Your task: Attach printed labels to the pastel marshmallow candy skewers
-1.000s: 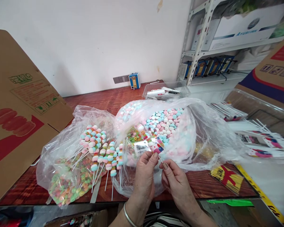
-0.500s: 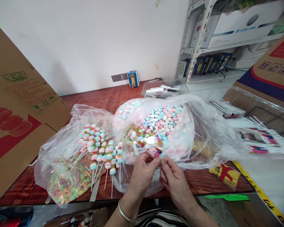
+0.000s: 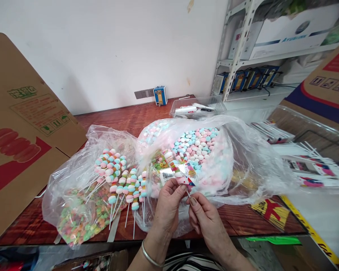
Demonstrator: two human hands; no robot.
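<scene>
A brown corrugated cardboard flap [image 3: 22, 143] leans at the left; beside it, on the reddish wooden tabletop [image 3: 124, 116], a crinkled clear plastic bag [image 3: 73, 180] holds loose ring sweets and a heap of pastel candy skewers [image 3: 115, 177], apparently finished; the left hand [image 3: 166, 210] has its fingers pinched shut on a small glossy printed plastic packet [image 3: 176, 172], held at the centre near the tabletop's front edge; the right hand [image 3: 207, 222] has its fingers closed on the thin white stick [image 3: 188, 193] poking from it; behind, a big clear sack of matte pink, blue and white discs [image 3: 197, 145] looks nearly full, so much seems left.
</scene>
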